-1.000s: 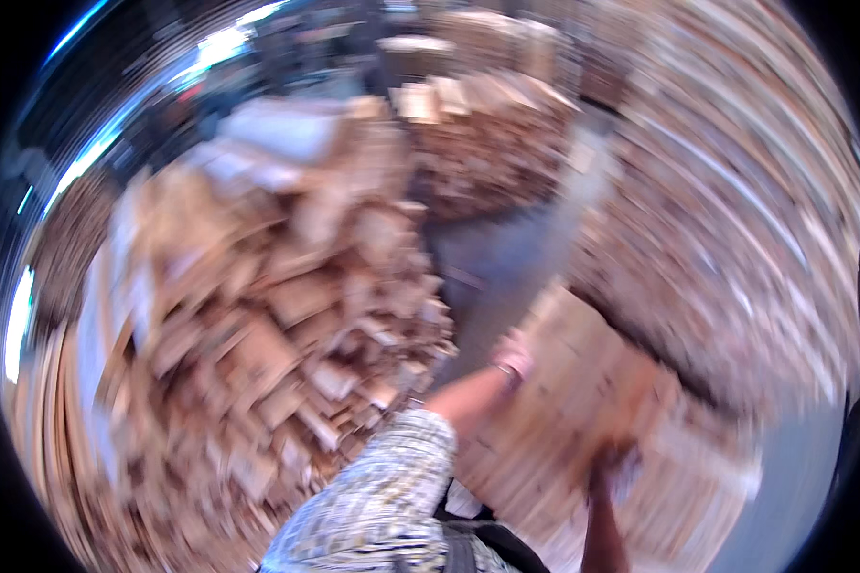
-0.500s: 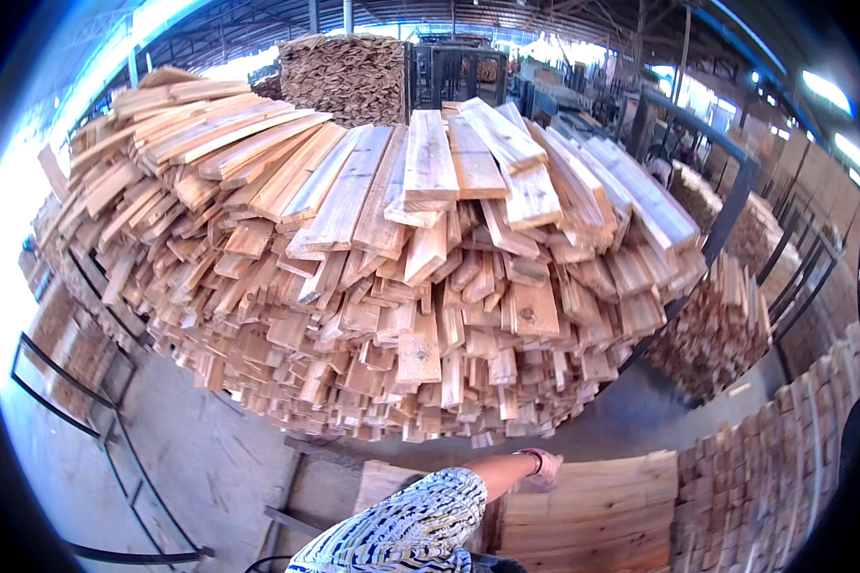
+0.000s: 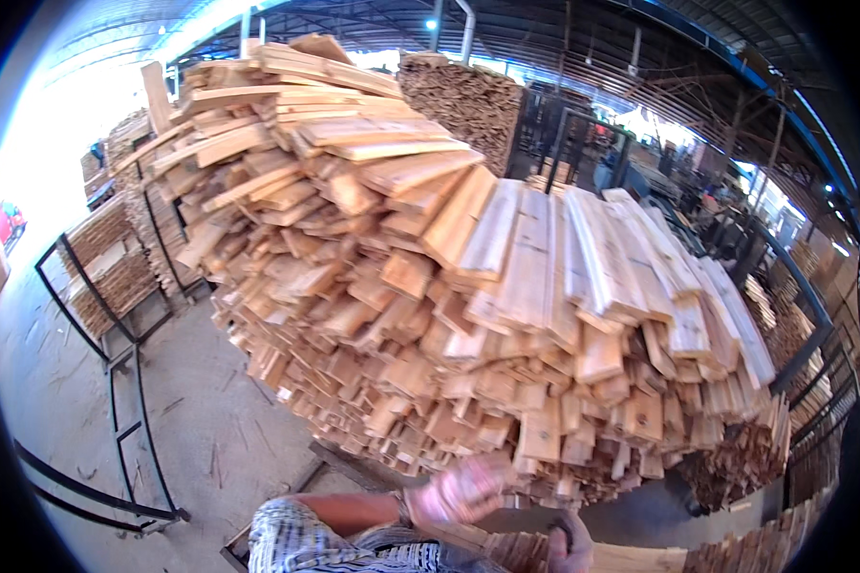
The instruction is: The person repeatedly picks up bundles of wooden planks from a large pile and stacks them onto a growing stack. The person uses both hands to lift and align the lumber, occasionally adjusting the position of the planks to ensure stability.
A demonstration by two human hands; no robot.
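Observation:
My left hand (image 3: 457, 491), blurred by motion, reaches in from a patterned sleeve at the lower edge, with a band at its wrist. Its fingers look stretched out and nothing shows in them. Just in front of it lie the lower ends of a large heap of wooden boards (image 3: 535, 277). To its right, my right hand (image 3: 569, 544) is at the lower edge, over a lower board stack (image 3: 631, 557). Blur and the angle hide how its fingers are set.
Black metal frames (image 3: 129, 420) stand on the concrete floor at left, near smaller board stacks (image 3: 110, 277). A tall stack of boards (image 3: 459, 105) rises behind the heap. At right are a dark metal rail (image 3: 798, 286) and more piled wood (image 3: 741, 458).
The view has swung left, so the heap sits further right. My left hand has moved left from the lower board stack towards the heap's base. My right hand has come into view.

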